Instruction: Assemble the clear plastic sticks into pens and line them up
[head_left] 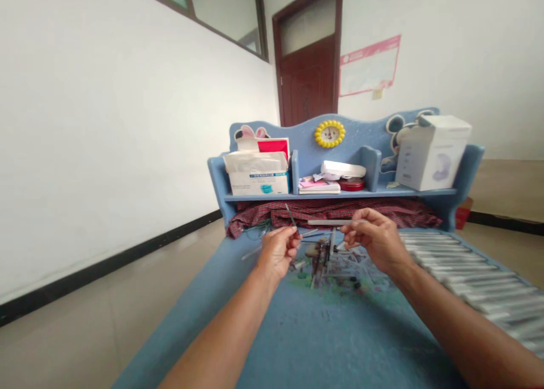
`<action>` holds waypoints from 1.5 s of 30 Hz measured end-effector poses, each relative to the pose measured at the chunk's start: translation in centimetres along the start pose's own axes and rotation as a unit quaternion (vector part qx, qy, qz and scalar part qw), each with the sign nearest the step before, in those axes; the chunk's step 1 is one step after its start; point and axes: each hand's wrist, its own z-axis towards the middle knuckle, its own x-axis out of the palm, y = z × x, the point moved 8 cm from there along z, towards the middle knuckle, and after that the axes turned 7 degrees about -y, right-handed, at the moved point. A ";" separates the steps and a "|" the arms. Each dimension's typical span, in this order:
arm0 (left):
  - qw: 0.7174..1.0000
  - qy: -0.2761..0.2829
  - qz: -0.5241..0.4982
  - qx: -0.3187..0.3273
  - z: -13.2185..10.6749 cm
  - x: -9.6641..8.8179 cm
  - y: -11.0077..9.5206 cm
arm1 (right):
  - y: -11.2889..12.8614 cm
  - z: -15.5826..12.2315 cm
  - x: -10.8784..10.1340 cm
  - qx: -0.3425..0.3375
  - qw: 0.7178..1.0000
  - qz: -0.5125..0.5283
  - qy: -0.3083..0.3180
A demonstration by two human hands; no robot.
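My left hand (278, 250) pinches a thin dark rod (290, 212), like a pen refill, which points up and away to the left. In my right hand (374, 236) is a pale straight tube (327, 222), like a pen barrel, held nearly level with its free end towards the left hand. The rod and the tube are apart. Beneath and between the hands, a loose pile of small parts (323, 259), with dark and clear slender pieces, lies on the blue table (297, 338). Blur hides their exact kinds.
To the right lies a long row of pale slender tubes (476, 276). A dark red checked cloth (255, 213) is bunched under the blue shelf (272, 197). The shelf bears a mask box (259, 179), papers (318, 188), a red round tin (352, 184) and a white box (433, 154).
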 end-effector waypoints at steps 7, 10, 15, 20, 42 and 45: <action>0.994 -0.020 -0.092 0.059 -0.1 -0.8 -1.7 | -1.9 -1.8 2.5 0.035 0.998 0.004 0.053; 0.992 -0.022 -0.099 0.079 -0.3 -0.8 -2.4 | -2.8 -2.0 2.6 0.045 0.998 0.007 0.042; 0.988 -0.042 -0.109 0.096 -0.4 -1.2 -3.2 | -3.6 -2.1 2.5 0.063 0.997 0.024 0.037; 0.989 -0.046 -0.100 0.103 -0.5 -1.3 -3.2 | -3.9 -2.4 2.7 0.073 0.996 0.028 0.034; 0.985 -0.044 -0.051 0.161 -1.0 -0.8 -3.9 | -5.3 -3.1 3.8 0.116 0.990 0.047 0.063; 0.983 -0.039 -0.028 0.175 -1.4 -0.5 -4.3 | -6.0 -3.8 4.5 0.142 0.985 0.039 0.091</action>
